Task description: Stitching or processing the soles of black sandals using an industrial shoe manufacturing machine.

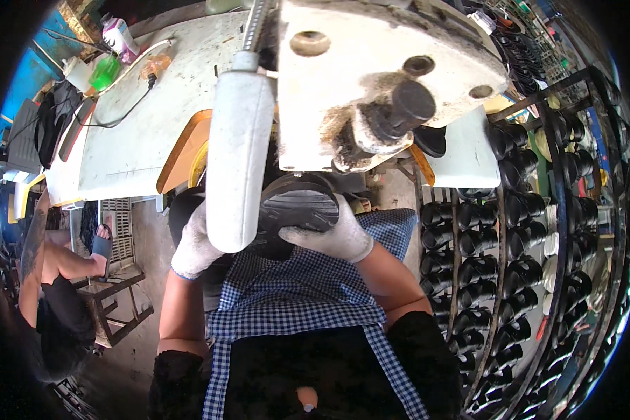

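Note:
My right hand (336, 240), in a white glove, grips a black shoe (297, 210) by its side. The shoe's ridged sole faces up, just below the head of a worn white machine (371, 84), which looks like a sewing machine. On the shoe's left is my left hand (194, 245), also gloved in white. A long pale grey cover (239, 147) hanging from the machine hides its fingers, so its hold cannot be made out. Dark material lies below the shoe, over my blue checked apron (294, 308).
A rack (553, 210) of several rows of black shoes stands close on my right. The white worktable (140, 133) carries a cable, a green container (105, 73) and a bottle (120, 38). At far left, another person (49, 280) sits near a low wooden stool (112, 301).

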A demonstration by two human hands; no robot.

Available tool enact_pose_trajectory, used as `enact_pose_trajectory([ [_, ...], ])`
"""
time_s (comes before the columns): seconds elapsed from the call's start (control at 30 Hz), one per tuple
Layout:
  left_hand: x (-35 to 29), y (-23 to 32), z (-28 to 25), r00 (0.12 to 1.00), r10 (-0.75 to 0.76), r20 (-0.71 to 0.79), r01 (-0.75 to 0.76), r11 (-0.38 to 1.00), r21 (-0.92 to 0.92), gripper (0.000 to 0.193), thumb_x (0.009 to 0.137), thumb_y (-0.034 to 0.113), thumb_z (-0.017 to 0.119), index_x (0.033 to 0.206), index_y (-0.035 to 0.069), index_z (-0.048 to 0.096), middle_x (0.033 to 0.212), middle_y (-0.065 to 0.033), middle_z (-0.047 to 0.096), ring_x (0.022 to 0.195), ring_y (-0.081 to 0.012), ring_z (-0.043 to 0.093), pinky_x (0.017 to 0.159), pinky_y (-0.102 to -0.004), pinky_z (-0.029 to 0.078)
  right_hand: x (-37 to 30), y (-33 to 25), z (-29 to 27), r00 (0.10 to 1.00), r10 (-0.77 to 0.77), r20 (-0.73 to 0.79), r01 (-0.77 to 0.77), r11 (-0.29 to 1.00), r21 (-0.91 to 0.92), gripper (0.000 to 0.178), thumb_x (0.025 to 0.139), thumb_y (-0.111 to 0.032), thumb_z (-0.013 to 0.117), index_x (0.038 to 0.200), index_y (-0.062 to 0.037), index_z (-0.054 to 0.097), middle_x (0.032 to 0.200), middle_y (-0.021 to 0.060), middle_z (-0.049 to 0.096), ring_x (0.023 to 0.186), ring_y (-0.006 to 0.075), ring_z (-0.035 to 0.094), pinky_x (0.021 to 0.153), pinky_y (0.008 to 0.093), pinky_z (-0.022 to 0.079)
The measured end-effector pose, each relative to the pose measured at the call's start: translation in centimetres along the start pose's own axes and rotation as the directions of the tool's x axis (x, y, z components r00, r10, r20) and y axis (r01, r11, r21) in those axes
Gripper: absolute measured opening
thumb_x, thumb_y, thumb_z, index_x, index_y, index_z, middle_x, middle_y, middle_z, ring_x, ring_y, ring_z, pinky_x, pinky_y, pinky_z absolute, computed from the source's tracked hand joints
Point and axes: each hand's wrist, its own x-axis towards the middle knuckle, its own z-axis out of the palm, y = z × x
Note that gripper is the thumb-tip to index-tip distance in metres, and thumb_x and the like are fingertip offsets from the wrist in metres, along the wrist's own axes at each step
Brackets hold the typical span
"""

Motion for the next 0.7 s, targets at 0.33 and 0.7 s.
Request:
enact_pose_trajectory([
  [0.33, 5.0, 2.8, 5.9, 0.989, -0.037, 0.146, 0.044, 0.998, -0.047, 0.080, 0.073, 0.018, 0.093, 0.139, 0.000, 0.052, 0.126, -0.0109, 0.066, 0.113, -0.0181, 0.065, 0.099, -0.0345, 0.053, 3.6, -6.8, -6.4, 0.920, 0.190, 0.343, 0.141, 0.657, -0.741, 0.070, 0.072, -0.053, 0.084, 0.123, -0.0077, 0.067, 0.111, 0.0165, 0.072, 0.099, 0.0359, 0.071, 0.089, 0.0418, 0.057],
  [0.7, 3.5, -0.1, 10.5, 0.986, -0.144, -0.082, 0.054, 0.746, -0.664, 0.037, 0.085, 0.009, 0.074, 0.119, -0.001, 0.065, 0.111, -0.0096, 0.071, 0.103, -0.0193, 0.066, 0.094, -0.0345, 0.052, -5.7, 2.6, -9.3, 0.641, -0.339, -0.688, 0.265, 0.940, -0.216, 0.087, 0.081, -0.055, 0.082, 0.140, 0.0021, 0.051, 0.137, 0.0180, 0.058, 0.128, 0.0313, 0.057, 0.107, 0.0451, 0.048],
])
